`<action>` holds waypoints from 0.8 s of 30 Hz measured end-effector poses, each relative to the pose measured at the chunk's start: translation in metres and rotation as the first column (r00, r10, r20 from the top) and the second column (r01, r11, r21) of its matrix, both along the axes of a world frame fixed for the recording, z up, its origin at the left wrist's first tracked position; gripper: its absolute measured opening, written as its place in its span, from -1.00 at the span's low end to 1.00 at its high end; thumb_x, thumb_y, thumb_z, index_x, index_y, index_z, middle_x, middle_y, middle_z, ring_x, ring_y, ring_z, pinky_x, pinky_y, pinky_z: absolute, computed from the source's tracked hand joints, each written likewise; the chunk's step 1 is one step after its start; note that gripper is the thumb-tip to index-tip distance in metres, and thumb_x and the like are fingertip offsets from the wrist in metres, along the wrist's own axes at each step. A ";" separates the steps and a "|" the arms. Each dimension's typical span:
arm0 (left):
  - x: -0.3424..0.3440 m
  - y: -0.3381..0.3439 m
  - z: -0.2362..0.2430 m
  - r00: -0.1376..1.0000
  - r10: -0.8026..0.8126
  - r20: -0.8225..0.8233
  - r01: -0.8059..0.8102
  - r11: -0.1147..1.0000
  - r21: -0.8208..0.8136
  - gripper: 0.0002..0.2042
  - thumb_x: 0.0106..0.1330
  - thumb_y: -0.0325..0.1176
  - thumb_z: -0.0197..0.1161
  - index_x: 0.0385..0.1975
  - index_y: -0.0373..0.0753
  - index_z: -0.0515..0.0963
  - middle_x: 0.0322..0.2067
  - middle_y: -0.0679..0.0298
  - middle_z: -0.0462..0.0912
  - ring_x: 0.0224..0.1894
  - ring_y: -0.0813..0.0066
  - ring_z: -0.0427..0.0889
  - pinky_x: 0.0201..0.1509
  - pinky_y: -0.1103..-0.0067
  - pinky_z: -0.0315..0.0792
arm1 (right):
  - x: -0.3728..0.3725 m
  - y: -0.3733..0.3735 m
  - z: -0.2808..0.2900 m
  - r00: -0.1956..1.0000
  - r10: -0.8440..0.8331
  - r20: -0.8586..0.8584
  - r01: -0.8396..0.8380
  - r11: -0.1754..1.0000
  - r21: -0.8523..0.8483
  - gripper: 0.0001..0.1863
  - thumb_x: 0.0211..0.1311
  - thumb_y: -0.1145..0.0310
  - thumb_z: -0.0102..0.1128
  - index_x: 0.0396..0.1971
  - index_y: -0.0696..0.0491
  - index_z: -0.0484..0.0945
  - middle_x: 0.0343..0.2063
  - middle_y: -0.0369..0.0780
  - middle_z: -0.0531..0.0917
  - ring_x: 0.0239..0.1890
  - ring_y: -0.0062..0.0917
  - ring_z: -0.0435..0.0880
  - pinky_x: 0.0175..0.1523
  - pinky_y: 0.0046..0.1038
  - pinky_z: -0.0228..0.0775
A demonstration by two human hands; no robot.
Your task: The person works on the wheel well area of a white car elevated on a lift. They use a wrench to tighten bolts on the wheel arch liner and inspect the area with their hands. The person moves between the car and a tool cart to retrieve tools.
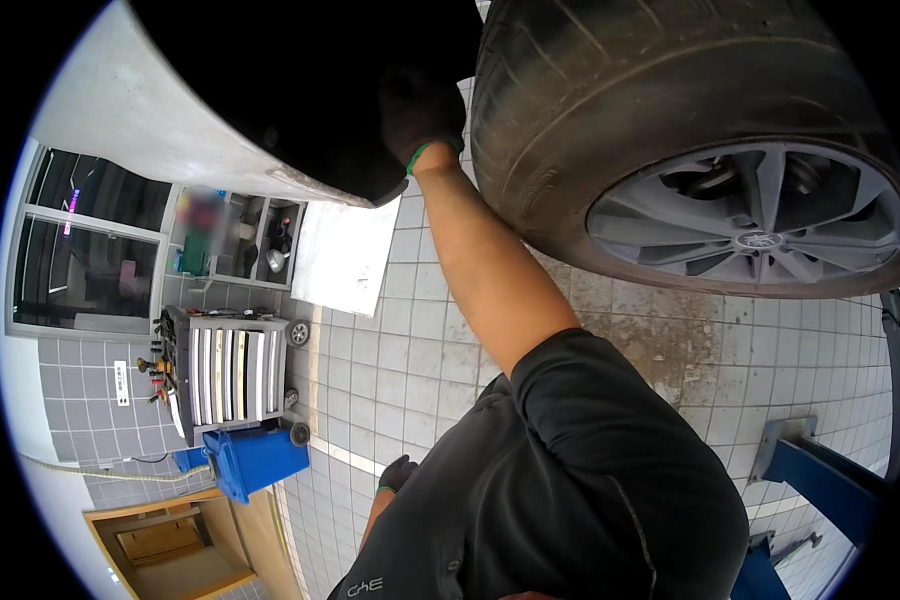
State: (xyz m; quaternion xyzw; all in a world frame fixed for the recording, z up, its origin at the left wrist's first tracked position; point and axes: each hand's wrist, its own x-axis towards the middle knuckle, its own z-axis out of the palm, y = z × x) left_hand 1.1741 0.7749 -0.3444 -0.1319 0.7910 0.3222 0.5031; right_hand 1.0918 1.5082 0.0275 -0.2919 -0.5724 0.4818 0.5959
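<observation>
My right arm reaches up between a large tire point(545, 120) and the light-coloured car body panel point(240, 150). At its end my right hand point(422, 108), in a dark glove with a green cuff, is in the black shadow under the panel's edge. Its fingers blend into the dark, so what they touch cannot be made out. The wheel's grey spoked rim point(760, 240) faces down toward me, close to my forearm. Low at my left side hangs my left hand point(398, 474), also dark-gloved, with its fingers loosely apart and nothing visible in them.
A grey tool cart point(235, 370) on wheels stands at the left, with a blue bin point(260, 462) beside it. A white board point(345, 255) lies near shelves point(260, 240). Blue lift parts point(820, 490) are at the lower right. Stains mark the tiled floor point(660, 350).
</observation>
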 end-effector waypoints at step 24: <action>0.007 0.139 0.104 0.863 -0.452 -0.227 0.415 0.889 -0.192 -0.32 0.36 -0.12 0.29 0.41 -0.34 0.33 0.34 -0.07 0.47 0.41 0.15 0.43 0.45 0.42 0.33 | 0.135 -0.069 -0.195 0.671 0.528 0.521 -0.552 0.824 -0.124 -0.55 0.42 -0.06 0.09 -0.15 0.03 0.70 -0.13 -0.07 0.70 0.00 -0.16 0.64 0.12 -0.17 0.43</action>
